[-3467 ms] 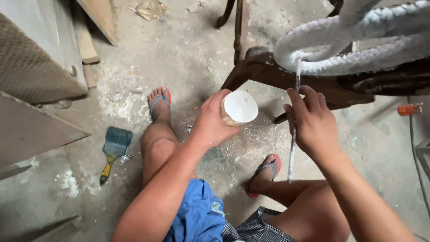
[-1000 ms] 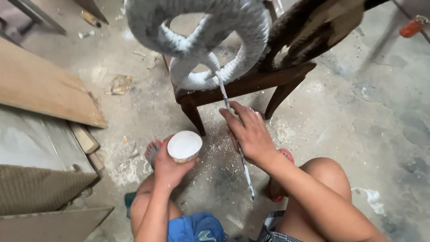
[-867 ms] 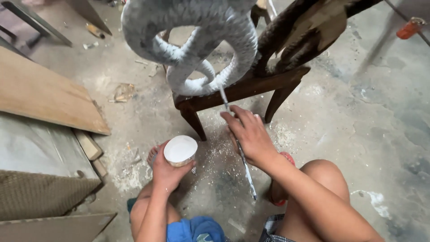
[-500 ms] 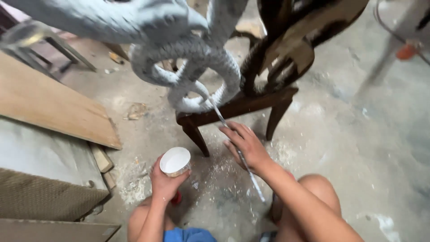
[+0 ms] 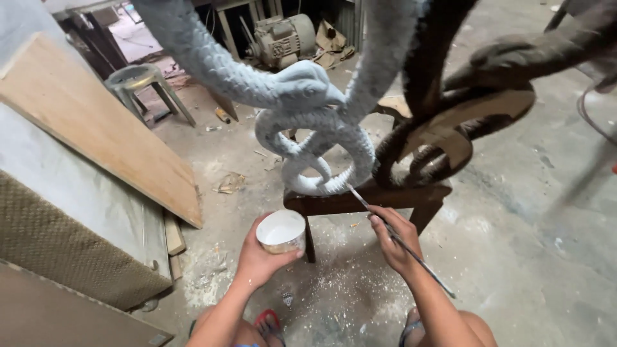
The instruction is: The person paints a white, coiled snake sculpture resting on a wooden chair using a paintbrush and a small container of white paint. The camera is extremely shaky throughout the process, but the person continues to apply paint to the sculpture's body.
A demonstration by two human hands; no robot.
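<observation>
At snake coil, 12 o'clock: right hand grips brush, painting; left hand holds paint cup. Next likely needs reload.

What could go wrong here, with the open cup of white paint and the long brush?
1. The left hand holds the open cup of white paint in the air, so a tilt could spill it on the dusty floor.
2. The right hand holds the long brush at the pale snake carving; a slip might mark the dark snake carving beside it.

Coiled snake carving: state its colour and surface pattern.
Pale grey-white snake carving with carved scales, clearest in the head view.
</observation>
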